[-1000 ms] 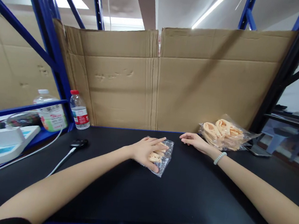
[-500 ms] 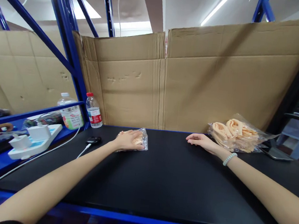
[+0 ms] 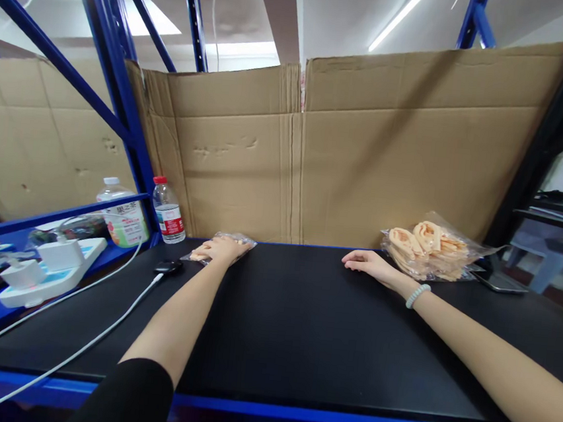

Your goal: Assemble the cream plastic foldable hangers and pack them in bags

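My left hand (image 3: 222,250) lies over a small clear plastic bag (image 3: 245,241) with pale orange contents, at the back left of the black tabletop. Its fingers curve over the bag and grip it against the surface; the hand hides much of the bag. My right hand (image 3: 367,262) rests near the back edge, right of the middle. Its fingers are loosely bent and somewhat apart, with nothing in them. Just right of this hand is a bigger clear bag (image 3: 427,248) of folded pale orange pieces. A beaded bracelet (image 3: 417,296) circles the right wrist.
A red-capped water bottle (image 3: 168,212) stands at the back left, near a black device (image 3: 168,266) on a white cable. A white power strip (image 3: 53,278) lies on the blue side shelf. At the right lies a phone-like slab (image 3: 501,280). Cardboard (image 3: 406,157) walls the back.
My left hand has moved the small bag left and toward the back edge, turning it. The right hand keeps its place. The whole view has shifted slightly.
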Action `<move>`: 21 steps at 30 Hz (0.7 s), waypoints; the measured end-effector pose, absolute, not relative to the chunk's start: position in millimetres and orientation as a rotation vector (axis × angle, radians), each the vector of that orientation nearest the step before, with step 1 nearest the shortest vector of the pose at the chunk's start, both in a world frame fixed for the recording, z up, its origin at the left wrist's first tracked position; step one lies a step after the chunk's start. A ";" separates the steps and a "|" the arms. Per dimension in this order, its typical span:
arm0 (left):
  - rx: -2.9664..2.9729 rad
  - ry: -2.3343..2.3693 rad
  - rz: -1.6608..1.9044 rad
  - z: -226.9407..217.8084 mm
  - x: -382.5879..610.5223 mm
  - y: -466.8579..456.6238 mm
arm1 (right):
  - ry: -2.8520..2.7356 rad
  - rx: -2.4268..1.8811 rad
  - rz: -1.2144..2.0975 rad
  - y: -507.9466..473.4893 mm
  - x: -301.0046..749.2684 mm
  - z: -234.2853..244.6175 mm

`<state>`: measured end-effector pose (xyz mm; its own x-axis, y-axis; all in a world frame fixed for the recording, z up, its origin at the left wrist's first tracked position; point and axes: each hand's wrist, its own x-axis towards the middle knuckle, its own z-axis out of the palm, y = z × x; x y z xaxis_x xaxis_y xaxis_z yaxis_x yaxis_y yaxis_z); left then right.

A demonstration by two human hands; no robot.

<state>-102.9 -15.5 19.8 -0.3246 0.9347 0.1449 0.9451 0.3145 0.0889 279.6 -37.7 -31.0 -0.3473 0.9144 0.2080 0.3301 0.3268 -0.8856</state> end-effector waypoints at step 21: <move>-1.572 -2.406 -0.742 55.1 -62.0 -43.0 | -1.610 -1.059 1.010 -52.2 268.8 -26.9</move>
